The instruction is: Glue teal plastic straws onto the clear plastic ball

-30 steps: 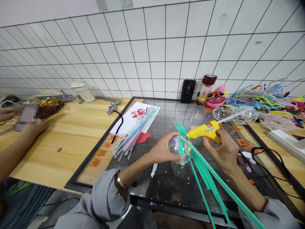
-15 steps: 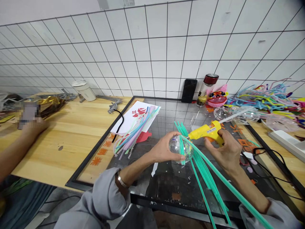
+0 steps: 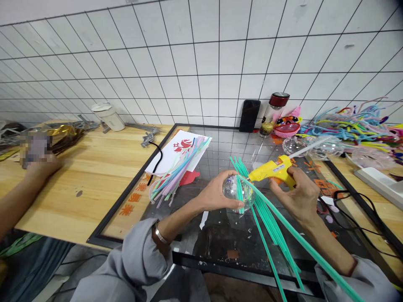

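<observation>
My left hand (image 3: 217, 193) is closed around a clear plastic ball (image 3: 231, 188), thumb below and fingers over the top. Green pipe cleaners (image 3: 239, 197) lie across the ball's face, and a long one trails from its top toward the lower right. In my right hand (image 3: 297, 191) is a yellow hot glue gun (image 3: 270, 170) with a white glue stick (image 3: 310, 146) jutting from its back. The gun's nozzle points left, close to the top of the ball; whether it touches cannot be made out. A bundle of green pipe cleaners (image 3: 273, 228) lies beneath and beside the ball.
Pastel pipe cleaners (image 3: 179, 172) rest on white paper (image 3: 160, 157) to the left. Behind stand a black phone (image 3: 250, 116) and a glass bottle (image 3: 273, 113). Right are colourful pipe cleaners (image 3: 346, 126), clear plastic shells (image 3: 327, 147) and a black cable (image 3: 359, 222). Another person's arm (image 3: 28, 184) is far left.
The view has shifted slightly. Both hands keep their hold on the ball and the glue gun, and the nozzle stays near the ball's top.
</observation>
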A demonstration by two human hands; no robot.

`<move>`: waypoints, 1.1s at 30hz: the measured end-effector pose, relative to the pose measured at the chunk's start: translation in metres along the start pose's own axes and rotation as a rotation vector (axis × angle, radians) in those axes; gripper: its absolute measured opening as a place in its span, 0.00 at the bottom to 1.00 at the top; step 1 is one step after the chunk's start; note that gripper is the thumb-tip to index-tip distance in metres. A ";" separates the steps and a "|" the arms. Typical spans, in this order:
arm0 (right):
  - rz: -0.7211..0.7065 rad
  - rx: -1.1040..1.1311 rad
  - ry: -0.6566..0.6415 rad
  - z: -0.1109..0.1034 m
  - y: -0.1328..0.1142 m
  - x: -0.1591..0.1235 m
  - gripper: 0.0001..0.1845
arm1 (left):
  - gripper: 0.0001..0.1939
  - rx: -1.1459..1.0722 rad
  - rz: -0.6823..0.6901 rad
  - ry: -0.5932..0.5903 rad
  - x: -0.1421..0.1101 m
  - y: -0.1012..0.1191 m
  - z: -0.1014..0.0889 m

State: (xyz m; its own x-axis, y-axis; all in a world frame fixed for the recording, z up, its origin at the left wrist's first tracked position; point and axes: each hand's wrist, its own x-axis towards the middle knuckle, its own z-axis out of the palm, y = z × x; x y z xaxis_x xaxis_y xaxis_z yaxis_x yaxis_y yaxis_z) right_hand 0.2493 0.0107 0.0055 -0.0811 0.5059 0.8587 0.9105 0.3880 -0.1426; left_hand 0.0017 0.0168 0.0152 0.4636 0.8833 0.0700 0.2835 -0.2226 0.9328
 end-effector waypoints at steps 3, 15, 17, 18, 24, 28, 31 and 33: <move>-0.005 -0.001 0.000 0.000 0.000 0.000 0.12 | 0.41 -0.008 -0.004 -0.005 0.000 0.001 0.000; 0.059 -0.009 -0.034 0.003 -0.002 -0.002 0.12 | 0.42 0.020 0.004 0.008 -0.001 -0.002 0.001; 0.041 -0.005 -0.039 0.002 -0.001 -0.002 0.12 | 0.41 0.022 0.006 0.005 -0.001 -0.003 0.001; 0.031 -0.002 -0.036 0.002 -0.001 -0.002 0.13 | 0.41 0.022 0.006 0.002 -0.001 -0.003 0.001; 0.052 0.011 -0.053 0.001 0.001 -0.002 0.12 | 0.41 0.022 0.010 -0.002 -0.001 -0.003 0.000; 0.067 0.023 -0.070 0.000 0.002 -0.001 0.11 | 0.40 0.010 0.011 -0.003 -0.001 -0.003 0.000; 0.087 0.020 -0.077 0.001 0.001 -0.001 0.12 | 0.41 0.002 -0.006 -0.009 -0.001 -0.002 0.000; 0.104 0.015 -0.077 0.002 0.000 -0.002 0.13 | 0.42 0.005 -0.020 -0.008 -0.001 -0.001 0.000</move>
State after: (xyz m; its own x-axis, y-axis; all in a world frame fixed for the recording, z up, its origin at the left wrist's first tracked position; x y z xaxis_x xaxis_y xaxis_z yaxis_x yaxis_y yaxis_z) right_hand 0.2485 0.0110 0.0034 -0.0182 0.6013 0.7988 0.9097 0.3414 -0.2363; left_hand 0.0008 0.0160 0.0141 0.4646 0.8842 0.0485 0.2972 -0.2072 0.9320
